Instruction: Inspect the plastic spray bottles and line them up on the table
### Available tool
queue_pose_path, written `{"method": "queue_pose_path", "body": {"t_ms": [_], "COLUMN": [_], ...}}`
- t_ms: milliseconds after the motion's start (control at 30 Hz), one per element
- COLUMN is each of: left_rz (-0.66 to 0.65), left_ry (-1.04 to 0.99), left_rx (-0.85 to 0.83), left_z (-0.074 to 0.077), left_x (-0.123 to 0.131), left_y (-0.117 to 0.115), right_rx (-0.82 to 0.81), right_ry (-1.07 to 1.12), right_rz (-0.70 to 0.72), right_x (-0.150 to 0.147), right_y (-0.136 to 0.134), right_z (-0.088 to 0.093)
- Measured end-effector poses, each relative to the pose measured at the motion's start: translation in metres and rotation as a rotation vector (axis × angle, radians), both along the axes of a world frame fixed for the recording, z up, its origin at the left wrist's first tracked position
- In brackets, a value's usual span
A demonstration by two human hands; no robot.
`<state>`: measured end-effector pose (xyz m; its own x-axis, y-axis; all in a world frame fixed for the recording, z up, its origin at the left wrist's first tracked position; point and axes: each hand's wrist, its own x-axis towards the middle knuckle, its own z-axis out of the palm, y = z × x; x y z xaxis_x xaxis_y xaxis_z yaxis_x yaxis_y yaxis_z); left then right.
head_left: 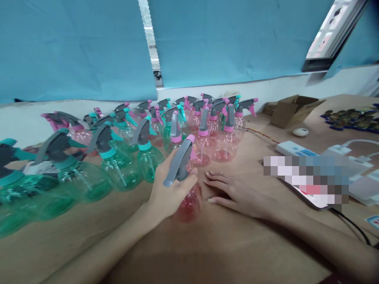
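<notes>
My left hand (173, 189) is closed around the neck of a pink spray bottle (189, 205), just under its grey and pink trigger head. The bottle leans slightly, and its clear pink body shows below my fingers. To the right of it, my right hand (229, 193) lies palm down on the table (219, 244) with its fingers stretched out, holding nothing. Close beyond the hands stand more pink spray bottles (225, 148). Green spray bottles (118, 173) with teal collars stand to the left of my left hand.
Several spray bottles fill the back and left. At the right are an open cardboard box (294, 110), a white computer mouse (300, 131), a power strip (296, 149), a blurred-out phone (314, 197) with a black cable, white chargers (365, 177) and a heap of small dark pieces (352, 118).
</notes>
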<state>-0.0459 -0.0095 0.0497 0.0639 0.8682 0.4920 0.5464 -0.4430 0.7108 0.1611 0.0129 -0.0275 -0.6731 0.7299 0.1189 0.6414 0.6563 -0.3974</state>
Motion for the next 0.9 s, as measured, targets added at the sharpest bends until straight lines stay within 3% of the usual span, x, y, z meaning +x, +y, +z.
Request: {"method": "queue_pose_path", "body": {"t_ms": [900], "left_rz": [-0.038], "left_ry": [0.046], "left_rx": [0.037], "left_z": [-0.0047], "left_x": [-0.0019], "left_y": [0.0042], "right_rx": [-0.014], "right_ry": [-0.004], "right_rz": [-0.003], "right_x": [0.0005], "right_y": [0.0001], "right_z": [-0.0004]}}
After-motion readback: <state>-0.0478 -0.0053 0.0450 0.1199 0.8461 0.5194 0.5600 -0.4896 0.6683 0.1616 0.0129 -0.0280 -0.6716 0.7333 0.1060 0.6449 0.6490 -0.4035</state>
